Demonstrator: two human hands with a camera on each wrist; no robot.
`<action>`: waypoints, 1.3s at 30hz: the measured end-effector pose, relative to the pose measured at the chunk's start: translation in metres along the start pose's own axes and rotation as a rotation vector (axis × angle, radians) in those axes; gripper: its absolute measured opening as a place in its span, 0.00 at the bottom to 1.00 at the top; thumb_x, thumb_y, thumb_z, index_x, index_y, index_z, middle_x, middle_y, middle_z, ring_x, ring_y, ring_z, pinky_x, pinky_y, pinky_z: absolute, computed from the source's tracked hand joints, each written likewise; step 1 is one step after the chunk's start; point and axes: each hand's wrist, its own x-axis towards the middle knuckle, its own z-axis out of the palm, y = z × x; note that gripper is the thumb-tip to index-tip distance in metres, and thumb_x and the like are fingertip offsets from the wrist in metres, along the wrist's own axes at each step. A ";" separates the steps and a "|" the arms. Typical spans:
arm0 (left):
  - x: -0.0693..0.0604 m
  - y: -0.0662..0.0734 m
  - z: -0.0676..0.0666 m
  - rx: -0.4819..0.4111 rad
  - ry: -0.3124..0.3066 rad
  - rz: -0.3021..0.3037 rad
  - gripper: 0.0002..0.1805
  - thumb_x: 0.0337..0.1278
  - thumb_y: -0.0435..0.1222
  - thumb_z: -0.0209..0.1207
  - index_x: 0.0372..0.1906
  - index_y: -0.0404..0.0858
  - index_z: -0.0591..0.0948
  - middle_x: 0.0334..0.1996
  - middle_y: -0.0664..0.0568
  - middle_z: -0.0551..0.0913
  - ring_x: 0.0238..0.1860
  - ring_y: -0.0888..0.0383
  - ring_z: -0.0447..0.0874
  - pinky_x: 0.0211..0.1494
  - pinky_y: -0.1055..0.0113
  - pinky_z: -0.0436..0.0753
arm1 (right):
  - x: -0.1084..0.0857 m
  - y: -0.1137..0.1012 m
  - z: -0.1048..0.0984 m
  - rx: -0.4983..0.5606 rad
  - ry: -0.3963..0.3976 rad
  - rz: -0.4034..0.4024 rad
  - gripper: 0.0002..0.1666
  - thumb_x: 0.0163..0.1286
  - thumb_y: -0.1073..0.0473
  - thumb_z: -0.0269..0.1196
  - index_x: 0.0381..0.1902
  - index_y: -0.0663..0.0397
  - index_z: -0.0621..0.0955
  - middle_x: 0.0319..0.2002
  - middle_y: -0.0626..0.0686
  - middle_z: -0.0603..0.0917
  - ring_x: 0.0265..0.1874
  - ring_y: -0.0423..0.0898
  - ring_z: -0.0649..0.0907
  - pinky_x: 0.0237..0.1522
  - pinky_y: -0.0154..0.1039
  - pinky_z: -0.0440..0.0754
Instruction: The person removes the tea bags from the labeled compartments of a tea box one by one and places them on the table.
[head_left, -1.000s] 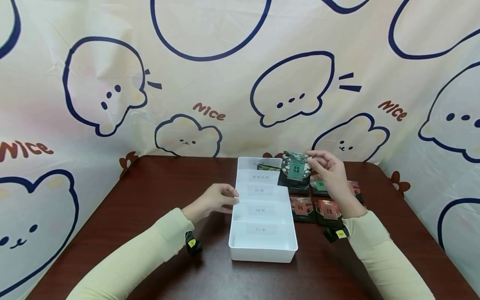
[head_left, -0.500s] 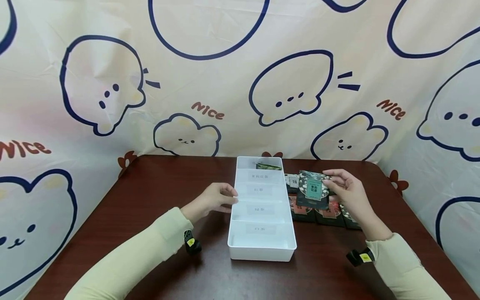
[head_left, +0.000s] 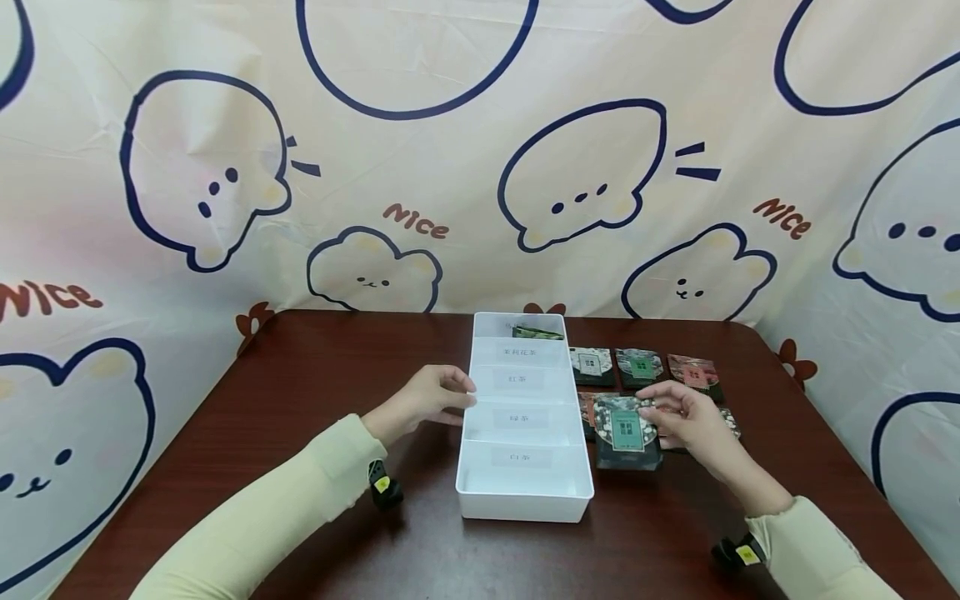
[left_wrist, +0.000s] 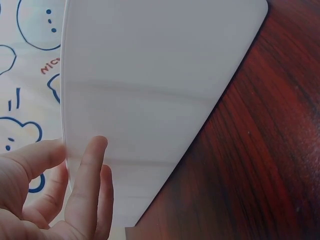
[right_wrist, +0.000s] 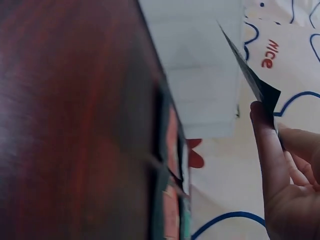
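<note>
The right hand (head_left: 697, 427) is pinching a thin, squarish packet (head_left: 627, 435); the left hand (head_left: 420, 402), loosely spread, is touching a smooth oblong tray (head_left: 525, 508).

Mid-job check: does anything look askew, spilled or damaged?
One slight oddity: the green packet at the far end of the white tray sits off to the right, seemingly hiding part of the label there. No spill or damage shows, though the right hand partly hides some sachets.

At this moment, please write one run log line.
left hand: touches white box; right hand: pinches green packet; more packets: right of box
</note>
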 end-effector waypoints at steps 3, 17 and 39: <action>0.000 0.000 0.000 -0.001 0.000 0.002 0.08 0.54 0.28 0.66 0.40 0.34 0.80 0.42 0.42 0.79 0.37 0.52 0.83 0.39 0.57 0.88 | -0.003 0.004 0.006 0.006 -0.042 0.039 0.23 0.68 0.53 0.64 0.54 0.61 0.76 0.40 0.47 0.85 0.31 0.37 0.81 0.27 0.41 0.87; -0.001 0.000 0.000 -0.010 -0.007 0.004 0.08 0.54 0.28 0.66 0.39 0.34 0.80 0.41 0.42 0.79 0.37 0.52 0.83 0.39 0.56 0.88 | -0.005 0.017 0.029 -0.045 -0.152 0.146 0.19 0.63 0.56 0.68 0.48 0.60 0.78 0.39 0.55 0.77 0.26 0.42 0.79 0.23 0.41 0.85; 0.000 0.000 0.000 -0.012 -0.005 0.002 0.09 0.54 0.28 0.66 0.40 0.34 0.80 0.41 0.42 0.79 0.37 0.52 0.83 0.39 0.56 0.88 | -0.008 0.020 0.034 -0.173 -0.152 0.154 0.14 0.60 0.59 0.69 0.40 0.59 0.78 0.30 0.52 0.76 0.24 0.46 0.76 0.18 0.40 0.81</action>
